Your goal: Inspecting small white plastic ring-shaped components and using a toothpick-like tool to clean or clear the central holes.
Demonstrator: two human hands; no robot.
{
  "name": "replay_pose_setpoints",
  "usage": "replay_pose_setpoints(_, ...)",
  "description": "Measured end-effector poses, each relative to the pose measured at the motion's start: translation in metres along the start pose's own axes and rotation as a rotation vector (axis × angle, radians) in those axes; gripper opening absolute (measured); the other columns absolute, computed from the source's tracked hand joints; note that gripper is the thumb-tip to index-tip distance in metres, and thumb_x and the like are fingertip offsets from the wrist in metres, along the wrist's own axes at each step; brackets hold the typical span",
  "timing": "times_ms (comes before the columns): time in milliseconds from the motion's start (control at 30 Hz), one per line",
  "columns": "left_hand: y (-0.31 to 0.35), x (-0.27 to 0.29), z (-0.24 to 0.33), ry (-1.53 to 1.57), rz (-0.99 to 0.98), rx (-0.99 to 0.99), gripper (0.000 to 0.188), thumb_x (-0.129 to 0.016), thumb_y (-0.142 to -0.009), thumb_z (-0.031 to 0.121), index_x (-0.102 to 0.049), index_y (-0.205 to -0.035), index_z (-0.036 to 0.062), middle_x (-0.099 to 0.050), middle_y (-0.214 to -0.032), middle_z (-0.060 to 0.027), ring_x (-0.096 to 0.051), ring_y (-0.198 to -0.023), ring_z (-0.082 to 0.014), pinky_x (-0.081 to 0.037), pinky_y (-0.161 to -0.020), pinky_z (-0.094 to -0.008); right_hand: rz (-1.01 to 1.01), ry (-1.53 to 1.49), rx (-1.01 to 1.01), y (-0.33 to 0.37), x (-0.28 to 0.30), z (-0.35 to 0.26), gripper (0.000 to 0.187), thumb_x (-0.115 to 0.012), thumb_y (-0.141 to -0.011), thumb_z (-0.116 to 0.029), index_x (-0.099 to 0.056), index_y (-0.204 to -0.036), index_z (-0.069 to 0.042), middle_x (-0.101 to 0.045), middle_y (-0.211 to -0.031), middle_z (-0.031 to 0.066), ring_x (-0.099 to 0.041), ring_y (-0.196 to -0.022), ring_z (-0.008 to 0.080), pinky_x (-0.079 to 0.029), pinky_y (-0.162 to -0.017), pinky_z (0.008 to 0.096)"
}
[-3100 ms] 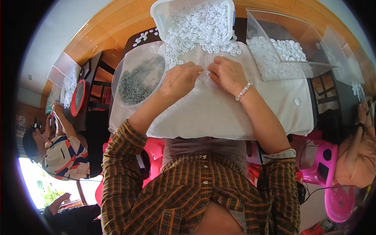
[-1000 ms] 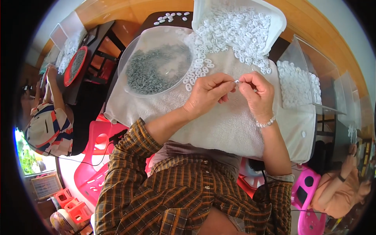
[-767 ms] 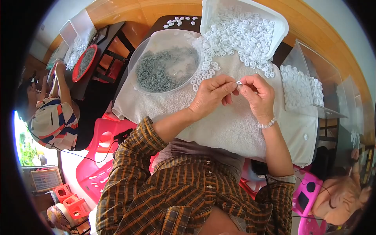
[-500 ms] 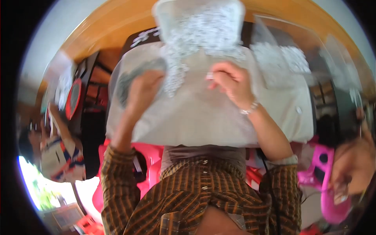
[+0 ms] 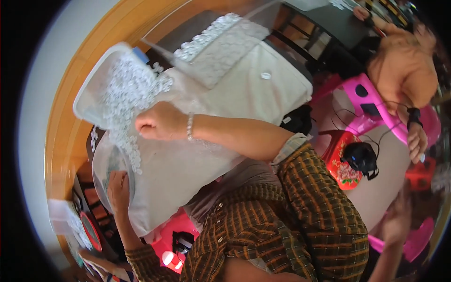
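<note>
My left hand (image 5: 118,191) is closed at the round clear tray (image 5: 99,185), which holds small grey bits; whatever its fingers hold is hidden. Beside the heap of small white pieces (image 5: 126,89), my right hand (image 5: 162,121) is curled into a fist above the pale cloth (image 5: 174,174). Its fingertips are turned under, so I cannot see what is in them. The white pieces spill out of a white plastic bin (image 5: 84,104) onto the cloth, and a strip of them runs down toward the tray.
A clear plastic sheet (image 5: 206,70) stands over more white pieces at the back. One loose white piece (image 5: 266,75) lies on the cloth. Pink chairs (image 5: 361,101), a red flowered stool (image 5: 345,162) and another person (image 5: 404,66) are to the right.
The view has swung round, so bin and tray now appear farther left. My right hand, earlier pinching a small white piece, is now curled beside the heap. The left hand stays by the tray.
</note>
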State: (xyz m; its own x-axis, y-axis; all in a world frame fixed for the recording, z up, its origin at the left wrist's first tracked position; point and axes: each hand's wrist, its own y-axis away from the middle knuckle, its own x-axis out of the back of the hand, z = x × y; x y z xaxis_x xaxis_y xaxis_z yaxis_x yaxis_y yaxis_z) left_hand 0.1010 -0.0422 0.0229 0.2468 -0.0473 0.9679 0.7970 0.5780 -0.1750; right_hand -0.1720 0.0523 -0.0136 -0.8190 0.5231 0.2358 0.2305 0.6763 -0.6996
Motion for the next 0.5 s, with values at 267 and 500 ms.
replay_pose_setpoints(267, 0.000, -0.002, -0.022, 0.129, -0.103, -0.148, 0.009, -0.047, -0.076, -0.005, -0.052, -0.084, -0.0031, -0.046, -0.075, -0.0153, -0.048, -0.067, -0.0297, -0.039, -0.062, -0.0334, 0.033, 0.190, 0.091, 0.002, -0.014, 0.021, 0.008, -0.058, -0.064, -0.019, -0.056, -0.057, -0.015, -0.057, -0.057, 0.0062, -0.056, -0.052, 0.0292, -0.041, -0.046, 0.0407)
replay_pose_setpoints(500, -0.003, -0.001, -0.008, 0.128, -0.102, -0.157, 0.003, -0.045, -0.078, -0.004, -0.042, -0.078, -0.0042, -0.036, -0.071, -0.0138, -0.041, -0.067, -0.0254, -0.037, -0.063, -0.0305, -0.023, 0.311, 0.084, 0.003, -0.018, 0.028, 0.009, -0.057, -0.064, -0.022, -0.055, -0.057, -0.017, -0.056, -0.056, 0.0049, -0.055, -0.052, 0.0288, -0.039, -0.044, 0.0400)
